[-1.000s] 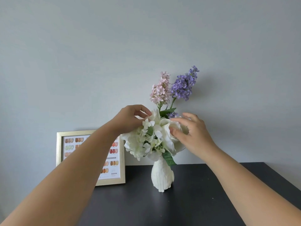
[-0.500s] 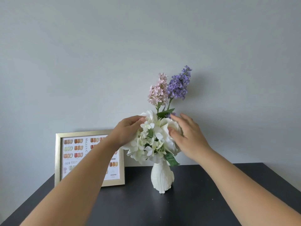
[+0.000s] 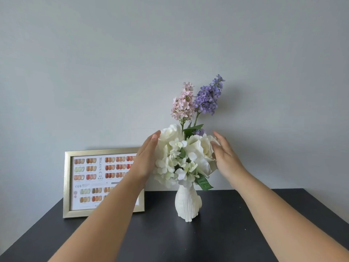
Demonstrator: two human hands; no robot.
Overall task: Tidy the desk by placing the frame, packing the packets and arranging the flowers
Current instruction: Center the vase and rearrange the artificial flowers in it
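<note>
We find the white flower cluster [image 3: 184,157] seated in a white ribbed vase [image 3: 188,202] standing upright on the dark desk [image 3: 170,239], near the desk's far edge against the grey wall [image 3: 170,44]. Taking the cluster as the dial's centre, the left hand [image 3: 146,159] lies at nine o'clock and the right hand [image 3: 225,157] at three o'clock, so the blooms sit between the two palms. The left hand is spread flat with fingers straight and together, its fingertips [image 3: 155,136] at the edge of the upper left bloom; we cannot tell whether the palm touches the petals. The right hand is likewise spread and holds nothing, fingers extended upward, with the thumb resting against the right-hand white bloom. Both forearms reach in from the near corners of the view, angled up toward the bouquet. A pink flower spike [image 3: 183,103] and a purple flower spike [image 3: 207,97] rise from the cluster toward twelve and one o'clock, clear of both hands. The gold frame [image 3: 66,184] stands upright against the wall at eight o'clock from the vase, partly covered by the left forearm.
</note>
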